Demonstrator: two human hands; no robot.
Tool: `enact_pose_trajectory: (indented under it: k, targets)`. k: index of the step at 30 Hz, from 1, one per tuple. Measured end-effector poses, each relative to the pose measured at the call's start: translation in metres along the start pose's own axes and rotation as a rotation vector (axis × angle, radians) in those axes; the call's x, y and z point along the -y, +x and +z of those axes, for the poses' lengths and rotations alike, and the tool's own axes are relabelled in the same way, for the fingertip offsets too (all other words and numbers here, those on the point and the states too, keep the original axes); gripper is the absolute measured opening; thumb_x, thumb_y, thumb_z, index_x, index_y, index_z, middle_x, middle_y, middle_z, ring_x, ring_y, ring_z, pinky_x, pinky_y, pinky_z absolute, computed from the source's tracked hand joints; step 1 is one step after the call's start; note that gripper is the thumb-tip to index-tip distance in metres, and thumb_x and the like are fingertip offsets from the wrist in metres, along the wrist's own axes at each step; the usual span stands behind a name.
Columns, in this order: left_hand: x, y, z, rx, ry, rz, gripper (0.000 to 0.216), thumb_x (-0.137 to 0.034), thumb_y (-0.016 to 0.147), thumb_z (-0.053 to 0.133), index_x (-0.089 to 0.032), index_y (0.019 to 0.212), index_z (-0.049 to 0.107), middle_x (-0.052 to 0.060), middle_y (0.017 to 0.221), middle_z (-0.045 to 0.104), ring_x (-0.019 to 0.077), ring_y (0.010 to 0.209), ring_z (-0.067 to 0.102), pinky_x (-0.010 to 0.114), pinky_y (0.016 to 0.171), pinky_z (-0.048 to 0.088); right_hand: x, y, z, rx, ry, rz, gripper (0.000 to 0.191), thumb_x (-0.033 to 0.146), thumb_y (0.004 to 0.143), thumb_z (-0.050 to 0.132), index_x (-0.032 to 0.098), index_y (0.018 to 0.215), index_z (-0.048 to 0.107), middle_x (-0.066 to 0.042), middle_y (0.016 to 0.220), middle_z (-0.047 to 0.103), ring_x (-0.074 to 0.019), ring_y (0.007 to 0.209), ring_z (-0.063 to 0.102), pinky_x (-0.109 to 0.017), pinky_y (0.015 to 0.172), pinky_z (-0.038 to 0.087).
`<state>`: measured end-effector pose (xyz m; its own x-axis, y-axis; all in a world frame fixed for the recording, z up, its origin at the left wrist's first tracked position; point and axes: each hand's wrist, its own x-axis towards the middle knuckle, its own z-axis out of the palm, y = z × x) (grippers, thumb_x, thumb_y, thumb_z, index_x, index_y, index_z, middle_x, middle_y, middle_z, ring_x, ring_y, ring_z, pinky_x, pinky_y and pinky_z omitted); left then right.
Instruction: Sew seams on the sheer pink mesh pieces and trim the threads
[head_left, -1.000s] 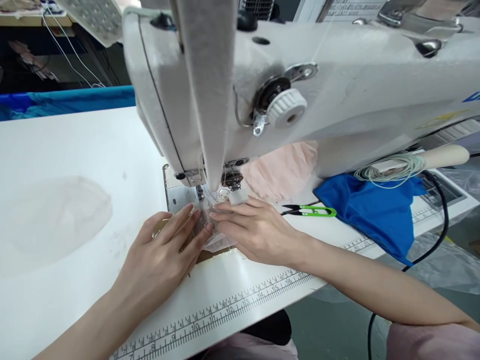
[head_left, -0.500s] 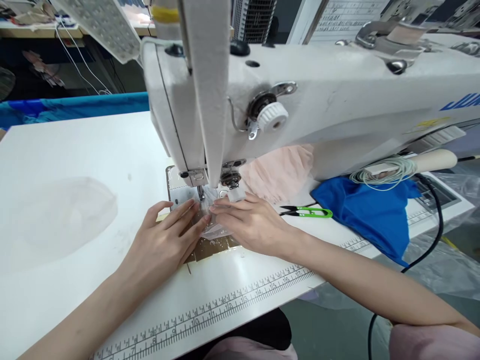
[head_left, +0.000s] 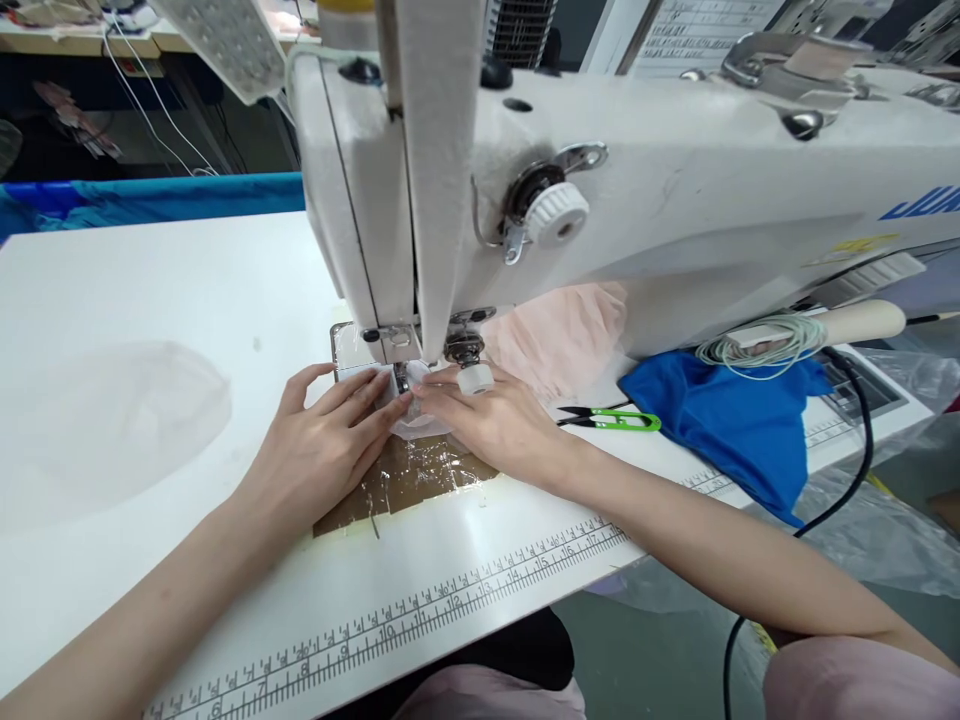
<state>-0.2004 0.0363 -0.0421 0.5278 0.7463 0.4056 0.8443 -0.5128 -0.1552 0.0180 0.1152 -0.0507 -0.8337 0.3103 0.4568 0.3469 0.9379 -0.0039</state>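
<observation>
A small piece of sheer whitish fabric (head_left: 420, 428) lies under the presser foot (head_left: 401, 377) of a white sewing machine (head_left: 645, 180). My left hand (head_left: 330, 430) rests just left of the foot, its fingers stretched out and spread, tips touching the fabric's left side. To the right of the foot, my right hand (head_left: 502, 420) has its fingers pressed together on the same fabric. Its underside and part of the fabric are hidden. The fingertips of both hands nearly meet in front of the needle area.
Pale pink fabric (head_left: 570, 335) lies behind my right hand. Green-handled thread snips (head_left: 611, 418), blue cloth (head_left: 724, 425) and a coil of pale cord (head_left: 765, 340) are to the right. A sheer piece (head_left: 172, 410) lies at left. A ruler strip (head_left: 390, 632) follows the front edge.
The fabric's near edge has moved away from me toward the foot, showing more of the brown plate. Both hands have shifted slightly forward with it. The view has shifted a little.
</observation>
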Motion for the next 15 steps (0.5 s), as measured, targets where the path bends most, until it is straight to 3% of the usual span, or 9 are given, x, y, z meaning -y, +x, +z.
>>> enact_pose_trajectory:
  k: [4, 8, 15]
  targets:
    - [-0.012, -0.002, -0.006, -0.036, 0.024, -0.006, 0.029, -0.02, 0.094, 0.054, -0.019, 0.122, 0.064, 0.011, 0.123, 0.069, 0.0281, 0.113, 0.064, 0.05, 0.102, 0.037, 0.004, 0.0, -0.005, 0.021, -0.016, -0.006, 0.033, 0.006, 0.088, 0.051, 0.008, 0.118, 0.064, -0.009, 0.104, 0.074, -0.0192, 0.087, 0.065, -0.035, 0.089, 0.05]
    - [-0.024, -0.004, -0.013, -0.072, 0.048, 0.003, 0.029, -0.02, 0.094, 0.056, -0.017, 0.122, 0.064, 0.009, 0.114, 0.073, 0.0267, 0.107, 0.067, 0.047, 0.1, 0.037, 0.008, 0.0, -0.01, 0.038, -0.048, -0.033, 0.033, 0.007, 0.089, 0.047, 0.01, 0.115, 0.067, -0.006, 0.112, 0.074, -0.0199, 0.094, 0.064, -0.035, 0.096, 0.046]
    - [-0.022, -0.003, -0.014, -0.07, 0.038, 0.009, 0.028, -0.02, 0.095, 0.055, -0.016, 0.121, 0.064, 0.009, 0.111, 0.074, 0.0268, 0.105, 0.069, 0.047, 0.1, 0.037, 0.007, -0.002, -0.005, 0.0, -0.05, -0.065, 0.033, 0.007, 0.09, 0.045, 0.008, 0.115, 0.067, -0.008, 0.117, 0.072, -0.0207, 0.103, 0.065, -0.037, 0.097, 0.045]
